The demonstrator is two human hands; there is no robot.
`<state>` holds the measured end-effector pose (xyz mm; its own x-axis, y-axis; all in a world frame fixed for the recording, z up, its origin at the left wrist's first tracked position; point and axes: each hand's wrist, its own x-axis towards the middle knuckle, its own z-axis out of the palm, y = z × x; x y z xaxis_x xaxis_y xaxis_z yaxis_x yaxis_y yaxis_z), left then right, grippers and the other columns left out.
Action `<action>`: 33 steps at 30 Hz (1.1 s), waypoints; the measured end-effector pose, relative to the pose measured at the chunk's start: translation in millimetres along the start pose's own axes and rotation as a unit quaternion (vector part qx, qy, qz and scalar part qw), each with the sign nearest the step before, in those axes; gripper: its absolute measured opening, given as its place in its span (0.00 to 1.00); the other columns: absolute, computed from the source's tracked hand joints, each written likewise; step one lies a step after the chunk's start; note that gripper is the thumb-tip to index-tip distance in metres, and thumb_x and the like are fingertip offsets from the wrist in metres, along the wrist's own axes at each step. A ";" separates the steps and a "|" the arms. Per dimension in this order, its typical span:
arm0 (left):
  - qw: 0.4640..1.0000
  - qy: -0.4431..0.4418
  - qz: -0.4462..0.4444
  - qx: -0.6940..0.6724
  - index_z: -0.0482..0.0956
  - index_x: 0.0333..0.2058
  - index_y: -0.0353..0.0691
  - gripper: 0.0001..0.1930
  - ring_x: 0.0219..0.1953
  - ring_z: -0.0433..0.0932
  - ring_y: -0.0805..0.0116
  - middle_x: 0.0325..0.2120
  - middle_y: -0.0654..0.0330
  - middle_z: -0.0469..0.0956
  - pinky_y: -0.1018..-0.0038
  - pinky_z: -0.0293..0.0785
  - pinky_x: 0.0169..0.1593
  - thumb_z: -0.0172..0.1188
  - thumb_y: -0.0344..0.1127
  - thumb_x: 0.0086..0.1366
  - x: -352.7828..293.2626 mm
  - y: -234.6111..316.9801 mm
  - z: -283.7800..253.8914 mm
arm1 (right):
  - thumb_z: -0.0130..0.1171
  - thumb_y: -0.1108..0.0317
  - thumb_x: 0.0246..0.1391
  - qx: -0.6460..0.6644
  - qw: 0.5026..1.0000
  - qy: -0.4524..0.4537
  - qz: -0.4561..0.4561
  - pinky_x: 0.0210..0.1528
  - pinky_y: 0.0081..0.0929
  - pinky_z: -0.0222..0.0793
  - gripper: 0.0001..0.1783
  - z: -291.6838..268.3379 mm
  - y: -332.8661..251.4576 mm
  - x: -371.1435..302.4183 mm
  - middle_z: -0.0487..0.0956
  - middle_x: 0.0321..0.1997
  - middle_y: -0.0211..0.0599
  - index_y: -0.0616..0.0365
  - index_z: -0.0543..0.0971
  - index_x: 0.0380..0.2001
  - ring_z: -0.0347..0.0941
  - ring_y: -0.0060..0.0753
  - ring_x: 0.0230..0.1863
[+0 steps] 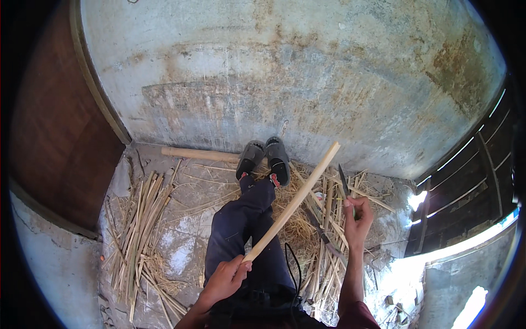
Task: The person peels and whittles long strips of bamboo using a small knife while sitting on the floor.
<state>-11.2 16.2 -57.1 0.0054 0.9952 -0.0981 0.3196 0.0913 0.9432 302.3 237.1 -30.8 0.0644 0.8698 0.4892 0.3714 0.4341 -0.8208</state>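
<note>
My left hand (227,277) grips the near end of a long pale bamboo stick (296,200), which slants up and to the right over my legs. My right hand (357,219) is raised to the right of the stick and holds a knife (343,182) with its blade pointing up. The blade is apart from the stick. My legs in dark trousers (244,225) stretch forward, feet in dark sandals (266,156) crossed near the wall.
Split bamboo strips (139,225) lie in a pile on the floor at left, more strips and shavings (329,241) at right. A thick bamboo pole (197,154) rests along the stained concrete wall (285,71). A brown door (55,137) stands left, a dark slatted gate (487,164) right.
</note>
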 end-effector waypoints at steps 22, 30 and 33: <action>0.997 -0.030 0.025 -0.064 0.75 0.41 0.32 0.11 0.23 0.78 0.68 0.23 0.57 0.77 0.69 0.71 0.29 0.55 0.35 0.82 31.2 21.6 17.8 | 0.74 0.75 0.52 -0.019 0.951 -0.237 -0.199 0.24 0.32 0.74 0.09 33.4 -53.8 -68.1 0.82 0.30 0.35 0.54 0.86 0.38 0.81 0.33 0.24; 0.999 0.017 0.031 0.015 0.77 0.43 0.33 0.09 0.23 0.82 0.48 0.23 0.49 0.80 0.62 0.72 0.28 0.58 0.35 0.81 21.6 35.5 15.1 | 0.74 0.77 0.49 0.005 0.964 -0.196 -0.179 0.23 0.32 0.72 0.09 37.0 -51.5 -61.6 0.80 0.27 0.31 0.54 0.86 0.34 0.79 0.33 0.22; 0.999 0.017 0.033 0.018 0.77 0.43 0.33 0.09 0.23 0.83 0.47 0.22 0.49 0.79 0.61 0.72 0.28 0.58 0.35 0.80 20.3 37.5 13.7 | 0.74 0.77 0.49 -0.025 0.959 -0.190 -0.210 0.22 0.32 0.71 0.09 34.7 -54.9 -57.4 0.80 0.27 0.31 0.53 0.86 0.34 0.78 0.32 0.21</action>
<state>13.9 39.4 -28.1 -0.0055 0.9997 -0.0252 0.3538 0.0255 0.9350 246.1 171.5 -24.1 -0.4391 0.6481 0.6222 0.3356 0.7608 -0.5555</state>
